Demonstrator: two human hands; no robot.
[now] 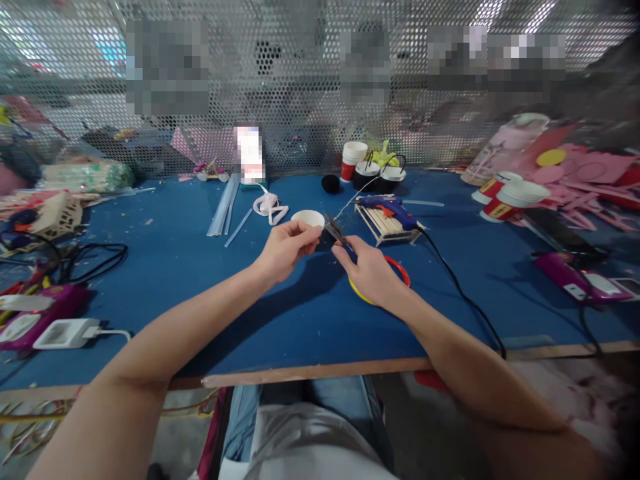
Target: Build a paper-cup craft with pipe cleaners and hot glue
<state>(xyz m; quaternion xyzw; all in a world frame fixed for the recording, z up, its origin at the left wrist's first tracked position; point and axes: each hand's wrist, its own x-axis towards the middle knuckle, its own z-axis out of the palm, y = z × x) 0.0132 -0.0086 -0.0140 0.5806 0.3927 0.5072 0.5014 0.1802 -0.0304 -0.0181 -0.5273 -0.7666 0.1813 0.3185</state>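
Close together, left hand (286, 250) pinches cup (307, 217), right hand (373, 268) angles scissors (334, 229).

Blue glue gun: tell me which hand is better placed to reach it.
Probably the right hand: it is nearer the glue gun, though its grip is on the scissors. The left hand, at the white-topped cup, is farther off.

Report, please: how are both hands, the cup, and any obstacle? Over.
Left hand at white-topped cup. Right hand holding scissors beside cup. Glue gun beyond right hand, apart from scissors.
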